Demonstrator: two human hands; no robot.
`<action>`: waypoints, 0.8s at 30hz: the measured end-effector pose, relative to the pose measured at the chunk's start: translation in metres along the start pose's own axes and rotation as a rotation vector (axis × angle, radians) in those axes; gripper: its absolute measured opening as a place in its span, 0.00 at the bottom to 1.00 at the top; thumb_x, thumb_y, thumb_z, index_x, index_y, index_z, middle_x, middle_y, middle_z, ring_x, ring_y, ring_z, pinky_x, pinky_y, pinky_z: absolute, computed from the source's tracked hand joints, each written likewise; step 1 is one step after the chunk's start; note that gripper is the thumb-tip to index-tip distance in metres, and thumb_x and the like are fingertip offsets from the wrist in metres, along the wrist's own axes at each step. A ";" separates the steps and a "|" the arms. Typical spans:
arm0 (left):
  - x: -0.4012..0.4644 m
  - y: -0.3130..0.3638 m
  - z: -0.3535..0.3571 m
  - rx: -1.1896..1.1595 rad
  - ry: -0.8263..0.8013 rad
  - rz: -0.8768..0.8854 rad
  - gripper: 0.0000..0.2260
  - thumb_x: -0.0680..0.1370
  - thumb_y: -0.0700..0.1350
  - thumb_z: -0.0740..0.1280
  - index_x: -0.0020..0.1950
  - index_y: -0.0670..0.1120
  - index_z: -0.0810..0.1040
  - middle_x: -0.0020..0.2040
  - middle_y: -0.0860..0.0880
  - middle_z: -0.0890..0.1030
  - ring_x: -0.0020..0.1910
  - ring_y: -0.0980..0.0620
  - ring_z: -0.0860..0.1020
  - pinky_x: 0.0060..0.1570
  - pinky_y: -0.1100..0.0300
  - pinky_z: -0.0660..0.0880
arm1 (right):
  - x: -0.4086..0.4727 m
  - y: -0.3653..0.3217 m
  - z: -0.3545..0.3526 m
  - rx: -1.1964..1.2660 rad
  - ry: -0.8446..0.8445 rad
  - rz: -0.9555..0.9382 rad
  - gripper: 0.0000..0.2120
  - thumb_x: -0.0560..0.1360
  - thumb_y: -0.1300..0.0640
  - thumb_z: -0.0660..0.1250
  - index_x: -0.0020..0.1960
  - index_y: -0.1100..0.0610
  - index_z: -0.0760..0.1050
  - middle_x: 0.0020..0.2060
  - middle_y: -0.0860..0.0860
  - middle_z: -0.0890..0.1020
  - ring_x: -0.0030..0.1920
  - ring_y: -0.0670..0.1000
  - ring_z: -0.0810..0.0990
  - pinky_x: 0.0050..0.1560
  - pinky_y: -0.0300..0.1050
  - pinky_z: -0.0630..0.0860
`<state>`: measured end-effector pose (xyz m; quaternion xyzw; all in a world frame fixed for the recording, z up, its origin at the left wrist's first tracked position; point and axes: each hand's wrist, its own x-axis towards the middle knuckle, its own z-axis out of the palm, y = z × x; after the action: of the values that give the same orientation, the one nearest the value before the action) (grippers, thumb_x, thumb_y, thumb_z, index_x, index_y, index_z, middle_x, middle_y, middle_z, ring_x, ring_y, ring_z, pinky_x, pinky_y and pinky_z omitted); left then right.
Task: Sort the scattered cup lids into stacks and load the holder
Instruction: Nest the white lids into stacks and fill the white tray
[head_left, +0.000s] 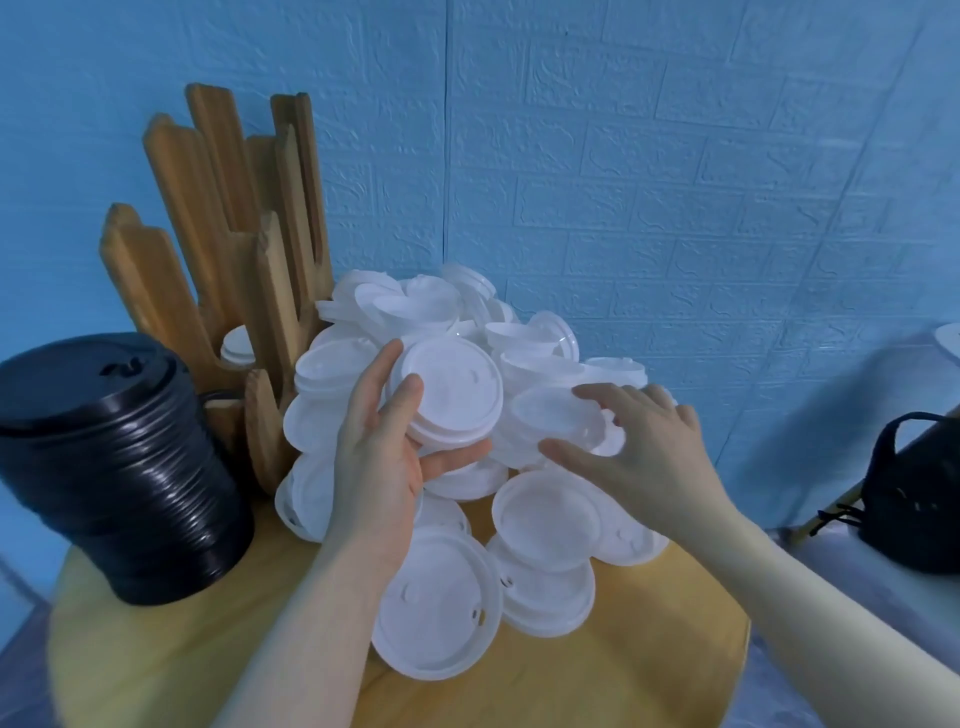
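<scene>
The left hand (387, 447) grips a small stack of white lids (451, 397), fingers curled under its near edge and thumb laid across the top left, holding it tilted above the pile (415, 332). The right hand (631, 441) lies spread, fingers nearly straight, on a clear lid (558, 415) just right of the held stack; the thumb reaches along that lid's near edge. It grips nothing.

The pile of white and clear lids covers the back and middle of a round wooden table (156, 649), heaped loosely, many lids tilted or overlapping. Larger white lids (441, 608) lie flat at the pile's near edge, below the wrists. Each shows a small sip hole; no writing or brand can be read on any lid.

The wooden holder (234, 234) stands at the table's back left, touching the pile, its upright slats rising at different heights. One slot holds a few white lids (238, 347), seen between the slats. A tall stack of black lids (119, 467) stands on the table's left edge, in front of the holder, leaning slightly.

Behind is a blue brick-patterned wall (675, 182). At the right, apart from the table, a black bag (919, 499) sits on a pale surface.
</scene>
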<state>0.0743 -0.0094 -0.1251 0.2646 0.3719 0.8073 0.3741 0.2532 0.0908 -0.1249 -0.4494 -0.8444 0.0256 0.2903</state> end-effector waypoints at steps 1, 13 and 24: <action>0.000 0.000 0.000 0.005 0.006 0.001 0.13 0.82 0.42 0.62 0.62 0.58 0.76 0.67 0.53 0.75 0.60 0.47 0.79 0.39 0.49 0.83 | -0.005 0.002 -0.006 0.046 0.048 -0.009 0.32 0.66 0.28 0.64 0.64 0.44 0.72 0.55 0.40 0.78 0.58 0.48 0.70 0.56 0.45 0.59; -0.033 0.015 0.018 0.134 -0.255 -0.219 0.24 0.71 0.45 0.77 0.65 0.56 0.76 0.56 0.51 0.84 0.53 0.45 0.84 0.40 0.47 0.83 | -0.019 0.000 -0.044 0.501 -0.159 -0.344 0.41 0.68 0.40 0.73 0.76 0.41 0.58 0.65 0.38 0.72 0.64 0.44 0.70 0.57 0.28 0.64; -0.069 0.014 -0.004 0.140 -0.211 -0.140 0.28 0.70 0.46 0.74 0.70 0.55 0.72 0.65 0.48 0.80 0.55 0.44 0.84 0.44 0.43 0.83 | -0.038 -0.031 -0.026 0.848 -0.158 -0.295 0.32 0.72 0.45 0.72 0.72 0.50 0.66 0.67 0.42 0.75 0.68 0.49 0.73 0.65 0.45 0.72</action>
<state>0.1062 -0.0728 -0.1263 0.3470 0.4032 0.7191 0.4471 0.2596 0.0373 -0.1112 -0.1624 -0.8338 0.3617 0.3841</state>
